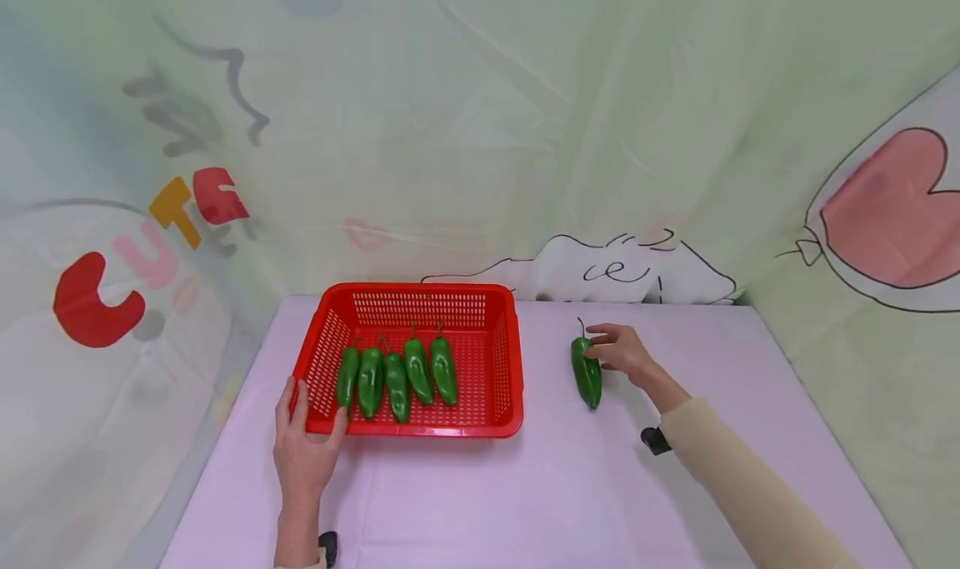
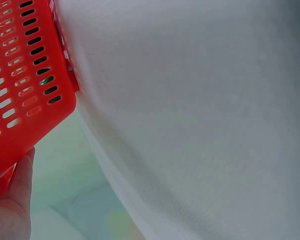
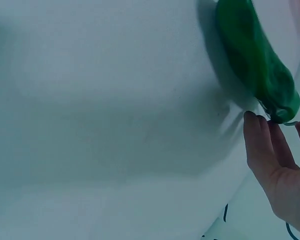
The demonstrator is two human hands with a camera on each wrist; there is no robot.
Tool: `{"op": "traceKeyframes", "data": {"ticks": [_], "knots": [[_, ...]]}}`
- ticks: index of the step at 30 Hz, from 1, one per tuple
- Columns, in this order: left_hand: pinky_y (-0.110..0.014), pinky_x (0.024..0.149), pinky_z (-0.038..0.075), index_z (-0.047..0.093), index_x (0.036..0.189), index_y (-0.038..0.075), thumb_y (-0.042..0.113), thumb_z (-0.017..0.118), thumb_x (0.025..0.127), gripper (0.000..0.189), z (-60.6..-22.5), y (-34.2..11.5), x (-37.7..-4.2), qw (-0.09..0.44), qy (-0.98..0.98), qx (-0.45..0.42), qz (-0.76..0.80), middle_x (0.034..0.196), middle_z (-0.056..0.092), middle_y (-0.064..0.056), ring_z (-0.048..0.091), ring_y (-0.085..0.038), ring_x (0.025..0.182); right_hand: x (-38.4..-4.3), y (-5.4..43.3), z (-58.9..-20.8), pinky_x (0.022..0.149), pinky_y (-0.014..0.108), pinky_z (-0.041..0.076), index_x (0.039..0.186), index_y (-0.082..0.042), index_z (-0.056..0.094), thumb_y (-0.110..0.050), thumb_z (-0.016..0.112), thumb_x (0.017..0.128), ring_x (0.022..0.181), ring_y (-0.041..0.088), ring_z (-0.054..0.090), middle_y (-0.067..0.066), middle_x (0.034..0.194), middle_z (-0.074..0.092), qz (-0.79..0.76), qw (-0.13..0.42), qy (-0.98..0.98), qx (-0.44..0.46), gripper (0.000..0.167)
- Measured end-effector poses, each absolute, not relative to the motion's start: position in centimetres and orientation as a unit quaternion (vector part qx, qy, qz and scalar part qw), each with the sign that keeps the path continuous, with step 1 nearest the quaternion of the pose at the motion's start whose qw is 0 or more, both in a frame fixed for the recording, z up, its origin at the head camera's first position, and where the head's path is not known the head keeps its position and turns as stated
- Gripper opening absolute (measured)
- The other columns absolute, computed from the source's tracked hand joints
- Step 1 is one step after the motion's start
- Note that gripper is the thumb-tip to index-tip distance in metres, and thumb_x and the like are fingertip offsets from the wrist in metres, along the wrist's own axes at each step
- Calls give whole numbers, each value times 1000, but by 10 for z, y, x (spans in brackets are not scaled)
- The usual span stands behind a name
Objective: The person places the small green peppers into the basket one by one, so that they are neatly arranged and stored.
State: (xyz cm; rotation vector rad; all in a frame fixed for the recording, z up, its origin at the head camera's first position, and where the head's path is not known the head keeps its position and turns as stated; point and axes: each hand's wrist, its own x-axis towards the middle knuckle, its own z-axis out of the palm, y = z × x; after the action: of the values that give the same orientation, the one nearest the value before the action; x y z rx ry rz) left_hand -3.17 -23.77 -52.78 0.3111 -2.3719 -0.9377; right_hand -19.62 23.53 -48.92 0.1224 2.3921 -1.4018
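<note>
A red perforated plastic basket (image 1: 512, 361) stands at the left of the table, with several green peppers (image 1: 396, 390) lying side by side in its left and middle part. My left hand (image 1: 303, 456) holds the basket's front left corner, fingers over the left rim and thumb at the front rim. In the left wrist view, part of this hand (image 2: 17, 205) lies against the basket's outer wall (image 2: 37, 120). Right of the basket, a single green pepper (image 1: 587, 379) lies on the table. My right hand (image 1: 626, 354) is at its stem end, fingers spread and fairly straight; contact is hard to judge.
A pale cloth covers the table (image 1: 465, 502). Behind it hangs a printed fabric backdrop (image 1: 465, 136), which also closes off both sides. A dark wrist device (image 1: 656, 441) sits by the right sleeve, and another (image 1: 327, 546) by the left wrist.
</note>
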Motion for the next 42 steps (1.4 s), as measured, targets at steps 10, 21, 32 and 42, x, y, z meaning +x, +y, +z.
{"op": "traceKeyframes", "data": {"ticks": [10, 21, 32, 42], "knots": [[-61, 95, 47, 42, 147, -1, 24, 75, 82, 77, -528, -237, -31, 283, -886, 117, -347, 155, 34, -13, 37, -36, 138, -197, 233, -504, 91, 49, 55, 140, 8, 46, -4, 64, 92, 111, 38, 58, 34, 131, 50, -498, 184, 845, 63, 52], [-60, 92, 49, 42, 147, -1, 24, 75, 82, 78, -528, -235, -31, 288, -885, 115, -347, 155, 34, -14, 37, -36, 138, -199, 235, -507, 86, 43, 58, 139, 7, 48, -2, 65, 92, 108, 35, 62, 35, 135, 48, -520, 178, 831, 83, 51], [-60, 93, 48, 42, 147, -2, 24, 76, 81, 78, -527, -235, -31, 288, -886, 117, -344, 155, 34, -14, 37, -36, 138, -203, 234, -486, 85, 37, 58, 142, 10, 43, -2, 62, 94, 88, 12, 66, 33, 133, 52, -570, 175, 800, 73, 53], [-60, 92, 49, 43, 146, -2, 25, 76, 81, 78, -530, -236, -31, 293, -886, 115, -340, 155, 34, -14, 38, -37, 137, -216, 205, -442, 87, 38, 58, 143, 8, 44, -2, 61, 95, 83, 9, 68, 9, 105, 68, -604, 181, 775, 41, 52]]}}
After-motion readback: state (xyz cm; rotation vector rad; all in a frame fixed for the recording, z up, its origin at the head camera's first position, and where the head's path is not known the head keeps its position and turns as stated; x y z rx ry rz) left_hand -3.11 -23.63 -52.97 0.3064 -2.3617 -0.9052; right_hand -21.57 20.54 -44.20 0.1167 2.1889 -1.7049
